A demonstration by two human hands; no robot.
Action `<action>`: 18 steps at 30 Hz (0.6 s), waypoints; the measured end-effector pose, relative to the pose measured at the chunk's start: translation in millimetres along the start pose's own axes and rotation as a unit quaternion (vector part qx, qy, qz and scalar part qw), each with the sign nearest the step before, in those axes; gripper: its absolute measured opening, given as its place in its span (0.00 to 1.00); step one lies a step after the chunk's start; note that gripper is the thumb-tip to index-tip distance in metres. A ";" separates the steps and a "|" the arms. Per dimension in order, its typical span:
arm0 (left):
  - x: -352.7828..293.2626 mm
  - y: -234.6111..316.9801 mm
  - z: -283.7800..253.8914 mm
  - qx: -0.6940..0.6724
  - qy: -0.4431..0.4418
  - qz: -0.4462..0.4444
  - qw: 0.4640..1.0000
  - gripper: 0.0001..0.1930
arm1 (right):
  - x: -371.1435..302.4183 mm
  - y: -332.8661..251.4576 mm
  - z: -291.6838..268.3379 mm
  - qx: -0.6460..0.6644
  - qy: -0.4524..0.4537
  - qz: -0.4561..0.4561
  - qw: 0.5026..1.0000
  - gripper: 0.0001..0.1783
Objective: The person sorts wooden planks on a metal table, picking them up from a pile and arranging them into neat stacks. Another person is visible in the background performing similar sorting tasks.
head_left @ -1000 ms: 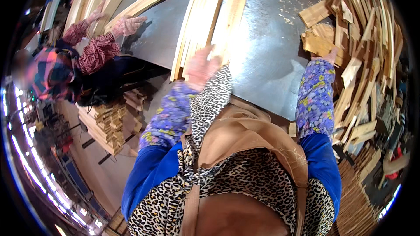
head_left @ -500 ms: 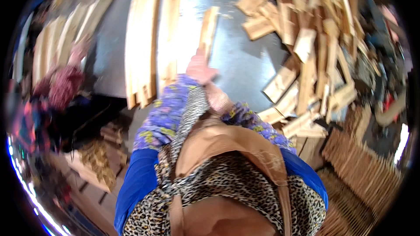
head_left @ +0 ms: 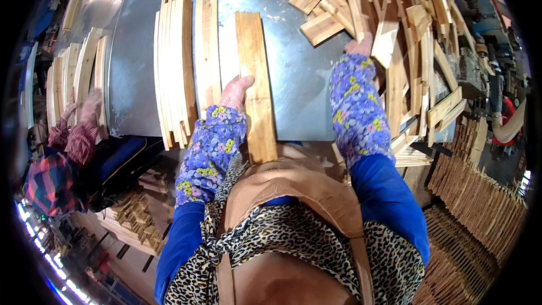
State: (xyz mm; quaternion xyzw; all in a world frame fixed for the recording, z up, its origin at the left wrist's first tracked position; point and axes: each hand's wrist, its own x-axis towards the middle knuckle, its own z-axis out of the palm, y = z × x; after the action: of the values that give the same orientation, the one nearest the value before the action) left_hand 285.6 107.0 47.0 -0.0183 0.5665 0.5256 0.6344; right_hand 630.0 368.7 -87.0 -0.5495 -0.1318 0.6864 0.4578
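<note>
Bending toward pale wooden boards (head_left: pixel 86 68) over at nine to ten o'clock, a co-worker (head_left: pixel 53 183) in a red-and-blue checked head covering has both hands (head_left: pixel 89 107) by them, one too blurred for me to read its grip. At eleven o'clock from the person nearest me, long, narrow, pale wooden strips (head_left: pixel 175 68) lie side by side on a shiny grey metal table (head_left: pixel 305 116), with a pale knotty plank (head_left: pixel 208 51) just right of them. Slightly short of twelve, the left hand (head_left: pixel 234 91), its sleeve purple-flowered, pinches the left edge of a broad honey-coloured wooden board (head_left: pixel 258 87), thumb at the edge, most fingers hidden. That board points away from the body, its lower end past the table's edge, by the tan apron (head_left: pixel 293 183). At one o'clock the right hand (head_left: pixel 361 45) meets the left side of a tangled heap of pale and brown wooden pieces (head_left: pixel 396 90); I cannot tell whether its fingers close on one. Brown wooden slats (head_left: pixel 468 192) sit stacked at three o'clock.
</note>
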 end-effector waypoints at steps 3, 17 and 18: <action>-16.0 13.7 3.8 -0.085 0.093 -0.055 0.990 0.24 | 58.0 4.4 -18.1 0.044 -0.093 0.044 0.994 0.27; 30.9 29.6 -37.0 -0.072 0.043 0.019 0.996 0.23 | -201.4 150.5 55.5 -0.319 0.008 -0.077 0.945 0.19; 30.8 33.4 -40.4 -0.082 0.044 0.012 0.996 0.24 | -189.5 134.6 47.9 -0.328 0.069 -0.164 0.928 0.22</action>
State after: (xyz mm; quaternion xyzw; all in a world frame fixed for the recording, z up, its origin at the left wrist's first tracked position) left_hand 228.4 116.8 28.9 -0.0865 0.5492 0.5764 0.5989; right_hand 518.7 164.2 -41.7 -0.6855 -0.4060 0.4808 0.3661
